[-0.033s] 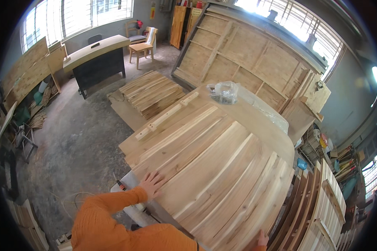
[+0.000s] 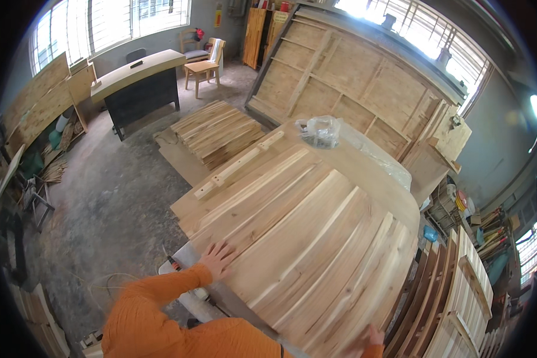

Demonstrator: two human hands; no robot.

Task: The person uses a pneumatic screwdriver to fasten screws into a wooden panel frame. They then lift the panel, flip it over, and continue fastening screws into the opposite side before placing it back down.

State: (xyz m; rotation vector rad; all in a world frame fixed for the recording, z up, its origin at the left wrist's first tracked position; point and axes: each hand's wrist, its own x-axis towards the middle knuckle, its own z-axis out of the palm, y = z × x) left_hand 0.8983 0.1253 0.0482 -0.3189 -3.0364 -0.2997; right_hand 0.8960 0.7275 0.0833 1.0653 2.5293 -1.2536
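Observation:
A wide panel of pale wooden boards [image 2: 304,238] lies flat in front of me, its boards side by side with streaks of light and brown grain. My left hand [image 2: 219,261] rests on the panel's left edge, palm down with the fingers spread. Near the lower right edge of the panel is my right hand [image 2: 369,341], blurred, its fingers apart against the wood. Neither hand is wrapped around anything. Beside my left wrist, a tool with an orange and black end [image 2: 173,262] lies on a pale surface, partly hidden by my sleeve.
A drilled wooden strip [image 2: 238,166] lies along the panel's left side. Clear plastic wrap [image 2: 320,131] sits at the far end. Beyond stand stacked boards [image 2: 221,132], a dark-sided table [image 2: 140,89] and a chair [image 2: 203,68]. Slatted wooden panels [image 2: 456,298] lean at the right.
My right hand has shifted slightly up and to the left over the panel and is more blurred. My left hand stays at the left edge.

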